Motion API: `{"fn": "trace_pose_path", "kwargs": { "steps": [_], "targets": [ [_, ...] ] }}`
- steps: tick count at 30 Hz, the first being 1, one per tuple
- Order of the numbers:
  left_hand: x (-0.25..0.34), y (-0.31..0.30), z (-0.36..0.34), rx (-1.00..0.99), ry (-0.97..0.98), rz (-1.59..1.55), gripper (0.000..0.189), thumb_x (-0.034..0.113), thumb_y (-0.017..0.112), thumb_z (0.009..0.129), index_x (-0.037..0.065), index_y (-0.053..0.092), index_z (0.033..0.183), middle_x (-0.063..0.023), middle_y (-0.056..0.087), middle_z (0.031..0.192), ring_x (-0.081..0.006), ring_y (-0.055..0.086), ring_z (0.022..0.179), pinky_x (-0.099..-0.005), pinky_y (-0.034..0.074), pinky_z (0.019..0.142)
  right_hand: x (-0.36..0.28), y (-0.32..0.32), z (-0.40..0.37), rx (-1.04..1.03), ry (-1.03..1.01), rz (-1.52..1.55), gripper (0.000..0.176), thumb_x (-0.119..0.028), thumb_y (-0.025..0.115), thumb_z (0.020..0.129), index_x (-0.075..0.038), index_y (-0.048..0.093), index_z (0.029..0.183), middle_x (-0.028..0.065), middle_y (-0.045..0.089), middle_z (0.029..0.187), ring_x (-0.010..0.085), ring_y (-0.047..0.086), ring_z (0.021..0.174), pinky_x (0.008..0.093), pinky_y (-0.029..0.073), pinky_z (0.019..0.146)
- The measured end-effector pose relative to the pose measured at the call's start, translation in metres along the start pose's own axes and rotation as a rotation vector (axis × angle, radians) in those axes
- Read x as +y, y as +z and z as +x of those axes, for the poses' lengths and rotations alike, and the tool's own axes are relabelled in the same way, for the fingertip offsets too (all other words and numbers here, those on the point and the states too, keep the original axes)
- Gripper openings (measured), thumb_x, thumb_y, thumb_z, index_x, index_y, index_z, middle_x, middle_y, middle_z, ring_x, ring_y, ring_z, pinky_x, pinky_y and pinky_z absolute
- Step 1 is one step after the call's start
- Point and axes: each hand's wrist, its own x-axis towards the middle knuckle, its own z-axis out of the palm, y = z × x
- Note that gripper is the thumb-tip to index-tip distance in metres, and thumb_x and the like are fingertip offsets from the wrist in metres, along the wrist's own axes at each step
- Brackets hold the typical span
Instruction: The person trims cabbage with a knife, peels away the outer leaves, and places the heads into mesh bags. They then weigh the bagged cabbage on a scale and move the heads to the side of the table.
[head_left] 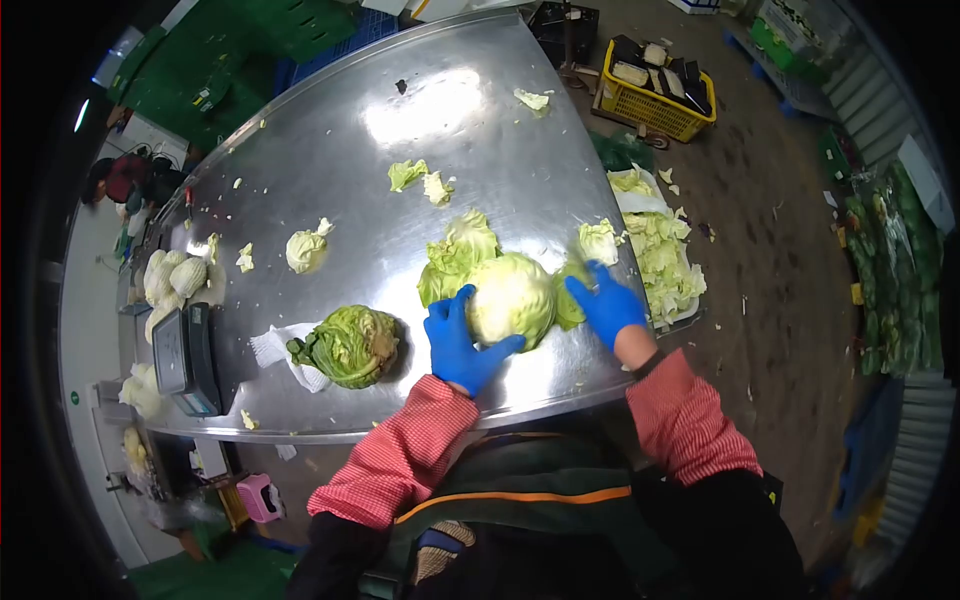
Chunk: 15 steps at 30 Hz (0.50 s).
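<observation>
A pale green cabbage (512,298) sits near the front edge of the metal table. My left hand (465,345), in a blue glove, grips its left side, with thumb and fingers spread round it. At the cabbage's right, my gloved right hand (607,303) has its fingers on a loose green cabbage leaf (570,298), slightly blurred. Outer leaves (460,255) lie behind the cabbage, touching it. Further left, a second, greener cabbage (355,345) with a browned base rests partly on a white mesh net (285,350).
Leaf scraps (405,175) and a small crumpled leaf ball (306,250) dot the metal table (350,130). A scale (185,360) and netted cabbages (175,278) stand left. Right of the table is a leaf-filled bin (665,260); beyond is a yellow crate (655,110). A person (130,180) is far left.
</observation>
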Motion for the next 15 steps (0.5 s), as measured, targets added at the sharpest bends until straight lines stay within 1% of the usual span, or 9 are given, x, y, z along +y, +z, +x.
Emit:
{"fn": "trace_pose_path", "kwargs": {
  "steps": [2,3,6,8,9,11,12,13,15],
  "targets": [
    [0.000,-0.013,0.012,-0.165,-0.036,-0.061,0.090,0.045,0.086,0.057,0.005,0.048,0.127,-0.0169,0.045,0.114,-0.0341,0.046,0.111,-0.0426,0.042,0.094,-0.011,0.019,-0.017,-0.134,-0.027,0.036,0.074,-0.063,0.041,0.089,-0.010,0.039,0.140,0.0264,0.063,0.108,0.0431,0.060,0.101,0.0458,0.048,0.087],
    [0.019,-0.023,0.019,-0.228,-0.047,0.221,0.088,0.044,0.087,0.056,0.003,0.049,0.124,-0.0183,0.045,0.115,-0.0339,0.047,0.111,-0.0411,0.042,0.095,-0.009,0.022,-0.017,-0.087,-0.066,0.012,0.068,-0.060,0.040,0.091,-0.009,0.043,0.136,0.0256,0.063,0.107,0.0429,0.061,0.099,0.0462,0.049,0.086],
    [0.006,-0.005,0.039,-0.080,0.165,0.097,0.087,0.045,0.087,0.056,0.003,0.049,0.123,-0.0196,0.044,0.120,-0.0347,0.046,0.114,-0.0415,0.042,0.097,-0.008,0.020,-0.011,0.020,-0.182,-0.099,0.053,-0.049,0.037,0.095,-0.008,0.051,0.125,0.0230,0.065,0.103,0.0423,0.062,0.093,0.0474,0.049,0.082],
    [0.001,0.006,0.046,-0.093,0.143,0.113,0.093,0.048,0.086,0.054,0.004,0.047,0.126,-0.0226,0.042,0.125,-0.0374,0.045,0.115,-0.0440,0.041,0.098,-0.013,0.005,-0.012,0.039,-0.223,-0.216,0.044,-0.040,0.035,0.097,-0.006,0.055,0.115,0.0207,0.066,0.099,0.0422,0.063,0.088,0.0486,0.049,0.079],
    [0.005,0.010,0.049,-0.089,0.123,0.143,0.095,0.049,0.086,0.054,0.004,0.046,0.128,-0.0234,0.041,0.125,-0.0381,0.045,0.114,-0.0447,0.040,0.098,-0.013,0.005,-0.021,0.194,-0.319,-0.233,0.027,-0.029,0.042,0.094,-0.006,0.056,0.100,0.0166,0.067,0.088,0.0373,0.065,0.080,0.0477,0.051,0.069],
    [0.014,0.015,0.052,-0.122,0.053,0.239,0.102,0.055,0.084,0.054,0.003,0.044,0.131,-0.0261,0.041,0.126,-0.0400,0.044,0.114,-0.0474,0.040,0.097,-0.019,0.001,-0.041,0.229,-0.338,-0.382,0.021,-0.024,0.046,0.091,-0.007,0.057,0.096,0.0155,0.065,0.082,0.0339,0.066,0.075,0.0454,0.052,0.063],
    [0.017,0.017,0.055,-0.137,0.066,0.270,0.102,0.056,0.083,0.054,0.003,0.043,0.132,-0.0265,0.041,0.126,-0.0403,0.043,0.114,-0.0479,0.039,0.097,-0.018,0.001,-0.047,0.252,-0.343,-0.457,0.017,-0.022,0.048,0.089,-0.008,0.057,0.094,0.0149,0.065,0.080,0.0323,0.066,0.073,0.0443,0.052,0.060],
    [0.020,0.019,0.056,-0.151,0.072,0.300,0.102,0.057,0.082,0.055,0.003,0.043,0.132,-0.0269,0.040,0.127,-0.0407,0.043,0.114,-0.0484,0.039,0.097,-0.010,0.009,-0.047,0.329,-0.401,-0.456,0.011,-0.016,0.050,0.085,-0.008,0.057,0.090,0.0134,0.062,0.074,0.0287,0.066,0.067,0.0419,0.052,0.054],
    [0.027,0.020,0.059,-0.195,0.085,0.354,0.102,0.056,0.081,0.057,0.002,0.040,0.135,-0.0281,0.039,0.129,-0.0415,0.042,0.116,-0.0484,0.038,0.099,-0.006,0.008,-0.036,0.372,-0.419,-0.476,0.011,-0.016,0.050,0.086,-0.008,0.057,0.091,0.0135,0.063,0.075,0.0292,0.066,0.066,0.0422,0.052,0.054]
  ]
}}
